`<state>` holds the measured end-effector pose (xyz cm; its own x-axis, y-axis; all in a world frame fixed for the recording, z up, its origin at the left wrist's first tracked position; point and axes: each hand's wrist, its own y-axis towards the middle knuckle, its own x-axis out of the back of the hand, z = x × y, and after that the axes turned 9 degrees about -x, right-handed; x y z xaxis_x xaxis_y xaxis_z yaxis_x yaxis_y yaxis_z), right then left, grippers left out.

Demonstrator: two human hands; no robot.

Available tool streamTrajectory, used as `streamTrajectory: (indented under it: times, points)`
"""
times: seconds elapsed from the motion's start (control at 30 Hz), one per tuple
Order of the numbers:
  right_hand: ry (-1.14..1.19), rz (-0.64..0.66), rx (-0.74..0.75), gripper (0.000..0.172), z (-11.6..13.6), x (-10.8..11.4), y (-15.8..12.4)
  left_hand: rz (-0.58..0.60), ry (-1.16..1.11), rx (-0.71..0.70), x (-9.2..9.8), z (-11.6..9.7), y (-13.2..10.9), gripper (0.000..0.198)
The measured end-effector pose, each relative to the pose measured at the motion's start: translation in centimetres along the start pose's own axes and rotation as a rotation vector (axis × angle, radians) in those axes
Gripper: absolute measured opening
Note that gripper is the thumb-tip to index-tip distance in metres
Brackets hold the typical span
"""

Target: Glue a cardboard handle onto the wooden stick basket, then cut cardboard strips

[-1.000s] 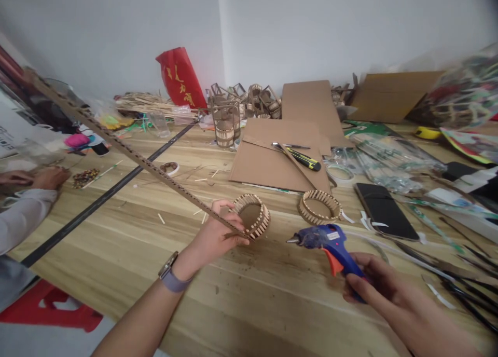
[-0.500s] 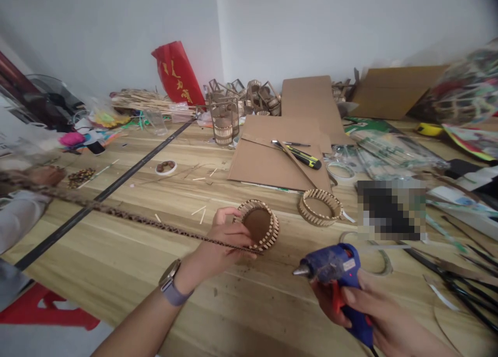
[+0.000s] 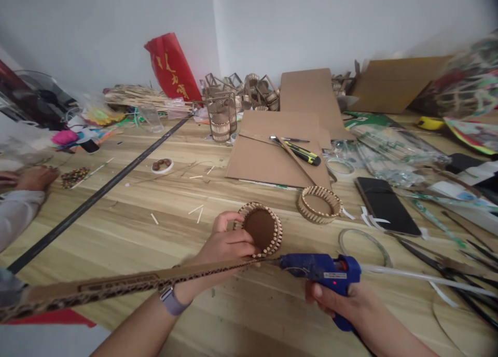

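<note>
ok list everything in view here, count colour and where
stick-walled cup: 1, tan with brown base, table centre, in left hand
cardboard strip: 1, brown, from lower left edge to the cup
glue gun: 1, blue, nozzle at strip end by the cup
stick ring: 1, tan, right of cup
cardboard sheets: several, brown, behind cup
utility knife: 1, yellow and black, on cardboard sheets
phone: 1, black, right
red bag: 1, red, back wall
table: 1, light wood
other person's hand: 1, left edge
wristwatch: 1, lilac strap, left wrist
left hand: holds cup, strip crossing in front of wrist
right hand: grips glue gun
</note>
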<state>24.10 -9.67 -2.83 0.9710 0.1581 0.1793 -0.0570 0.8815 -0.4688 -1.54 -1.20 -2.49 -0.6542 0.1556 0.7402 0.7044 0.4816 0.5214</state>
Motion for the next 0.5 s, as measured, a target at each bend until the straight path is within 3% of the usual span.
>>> streamTrajectory:
  times: [0.5]
  points:
    - [-0.104, -0.069, 0.042, 0.051, 0.45, -0.23, -0.61, -0.016, 0.13, -0.188, 0.46, -0.56, 0.7, 0.007]
